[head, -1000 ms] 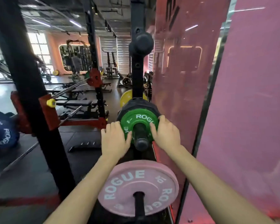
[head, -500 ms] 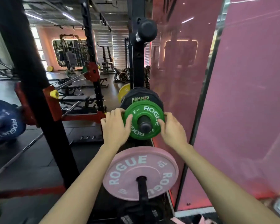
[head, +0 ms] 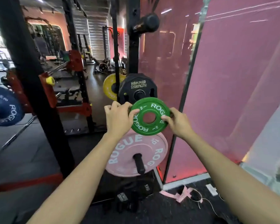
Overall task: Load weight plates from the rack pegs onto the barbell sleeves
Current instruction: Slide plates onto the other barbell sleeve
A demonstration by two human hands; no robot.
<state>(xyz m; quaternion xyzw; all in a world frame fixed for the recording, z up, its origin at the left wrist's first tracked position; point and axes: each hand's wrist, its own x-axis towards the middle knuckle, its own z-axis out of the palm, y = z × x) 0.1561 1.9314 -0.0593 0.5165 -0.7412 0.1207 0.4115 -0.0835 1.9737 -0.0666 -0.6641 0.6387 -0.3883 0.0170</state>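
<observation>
Hands grip the green plate [head: 150, 116] at opposite rim edges: your left hand [head: 118, 120] and right hand [head: 178, 122] curl round it, clear of its peg, before the black plate [head: 138, 88]. Small, rigid, likely light; keep rim holds.

Black upright [head: 19, 62] blocks left; pink panel [head: 233, 78] close right.
</observation>
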